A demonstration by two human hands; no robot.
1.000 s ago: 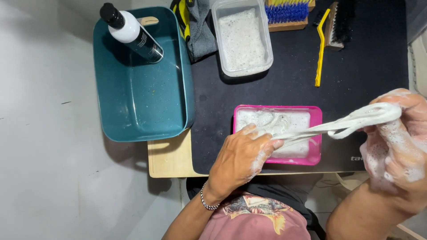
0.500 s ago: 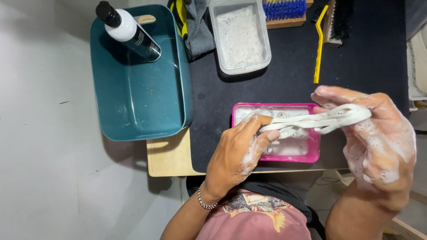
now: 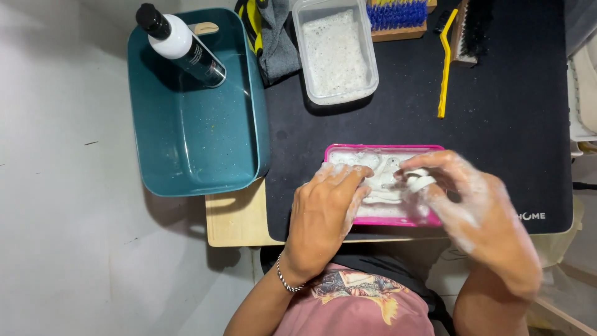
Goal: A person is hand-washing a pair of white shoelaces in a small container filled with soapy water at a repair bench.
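Both soapy hands have come together over the pink rectangular plastic tray (image 3: 348, 149) of foam. The white shoelace (image 3: 418, 182), stretched out a moment ago, is now bunched between them: right-hand fingers (image 3: 429, 163) pinch it, left-hand fingers (image 3: 345, 180) press it.

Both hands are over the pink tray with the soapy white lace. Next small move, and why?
Probably keep rubbing the white lace between the fingers, over the pink tray. The left hand and right hand both pinch it above the suds, and it looks bunched and foam-coated, so drips would land in the tray, not on the black mat.
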